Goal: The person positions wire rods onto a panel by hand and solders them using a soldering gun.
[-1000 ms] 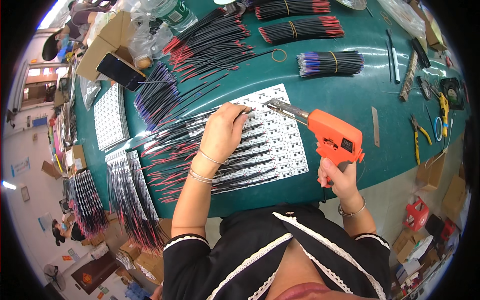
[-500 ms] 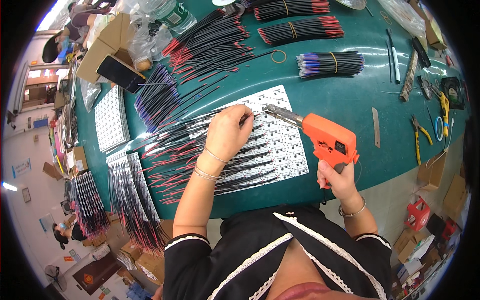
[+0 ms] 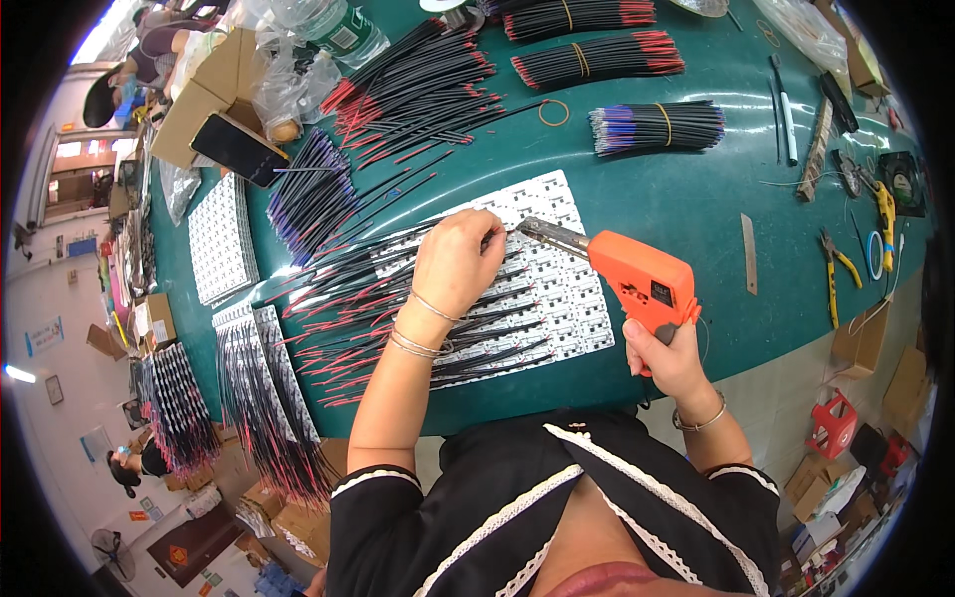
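Note:
My right hand (image 3: pixel 667 358) is wrapped round the grip of an orange soldering gun (image 3: pixel 642 277). Its metal tip reaches left to the upper part of a white circuit board panel (image 3: pixel 582 308), close to my left fingertips. My left hand (image 3: pixel 456 259) is closed in a pinch over the panel, on what looks like the end of a black wire; the fingers partly hide it. Rows of black wires with red ends (image 3: pixel 343 343) lie across the panel and stick out past its left side.
Bundled black wires (image 3: pixel 657 127) and a loose wire pile (image 3: pixel 418 90) lie beyond the panel. To the left are stacked white panels (image 3: pixel 223 239), a phone (image 3: pixel 239 149) and wired panels (image 3: pixel 264 368) overhanging the edge. Yellow-handled pliers (image 3: pixel 836 279) and a metal strip (image 3: pixel 748 254) lie right.
The soldering gun has shifted a little left and slightly down, bringing its tip nearer my left fingertips. My left hand has barely moved and keeps its pinch.

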